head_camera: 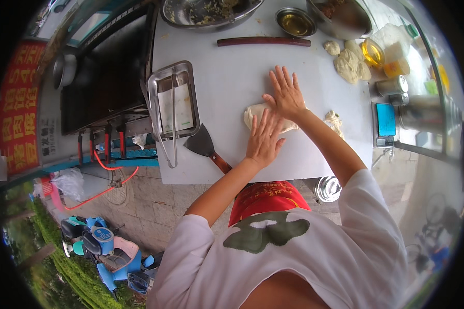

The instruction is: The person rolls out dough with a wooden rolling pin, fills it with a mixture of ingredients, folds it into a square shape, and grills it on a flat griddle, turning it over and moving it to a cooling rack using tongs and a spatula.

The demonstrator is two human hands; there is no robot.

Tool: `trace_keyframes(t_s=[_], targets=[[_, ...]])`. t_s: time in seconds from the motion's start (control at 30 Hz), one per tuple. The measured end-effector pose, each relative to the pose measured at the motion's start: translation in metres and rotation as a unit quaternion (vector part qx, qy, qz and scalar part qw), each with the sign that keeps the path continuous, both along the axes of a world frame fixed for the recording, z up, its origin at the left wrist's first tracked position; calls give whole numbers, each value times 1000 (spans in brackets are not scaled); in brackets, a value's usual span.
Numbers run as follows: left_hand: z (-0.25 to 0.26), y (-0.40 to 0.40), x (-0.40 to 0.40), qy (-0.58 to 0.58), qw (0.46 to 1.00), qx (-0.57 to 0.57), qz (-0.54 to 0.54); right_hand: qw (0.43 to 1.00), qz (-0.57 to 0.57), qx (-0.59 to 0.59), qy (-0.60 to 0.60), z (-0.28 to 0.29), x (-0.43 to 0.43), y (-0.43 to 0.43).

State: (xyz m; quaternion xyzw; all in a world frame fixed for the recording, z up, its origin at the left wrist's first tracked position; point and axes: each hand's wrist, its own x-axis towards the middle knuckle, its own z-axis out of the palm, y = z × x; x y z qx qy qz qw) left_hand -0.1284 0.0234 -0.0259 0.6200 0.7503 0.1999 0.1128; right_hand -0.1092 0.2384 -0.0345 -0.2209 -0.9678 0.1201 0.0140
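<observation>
A pale slab of dough (pixel 252 112) lies on the white worktop (pixel 216 85) in front of me. My left hand (pixel 263 140) rests flat on its near side, fingers spread and pointing away from me. Over its far right part is my right hand (pixel 286 92), palm down, fingers apart and reaching past the dough's far edge. The hands hide much of the dough. To the right, beside my right forearm, sits a small torn piece of dough (pixel 334 123) with bits of filling on it.
A wide spatula (pixel 201 142) and a steel tray (pixel 152 83) with tongs (pixel 173 116) lie left, beside a black griddle (pixel 108 73). Beyond are a wooden rolling pin (pixel 263 41), an oil bowl (pixel 295 22), and filling bowls (pixel 212 25). Dough lumps (pixel 348 63) and a scale (pixel 385 119) stand right.
</observation>
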Motion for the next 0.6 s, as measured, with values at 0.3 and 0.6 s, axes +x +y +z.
trace_keyframes(t_s=[0.3, 0.6], targets=[[19, 5, -32, 35, 999, 11, 26, 997, 69, 2, 28, 25, 77, 5], [9, -1, -75, 87, 991, -82, -55, 984, 166, 13, -67, 27, 134, 4]])
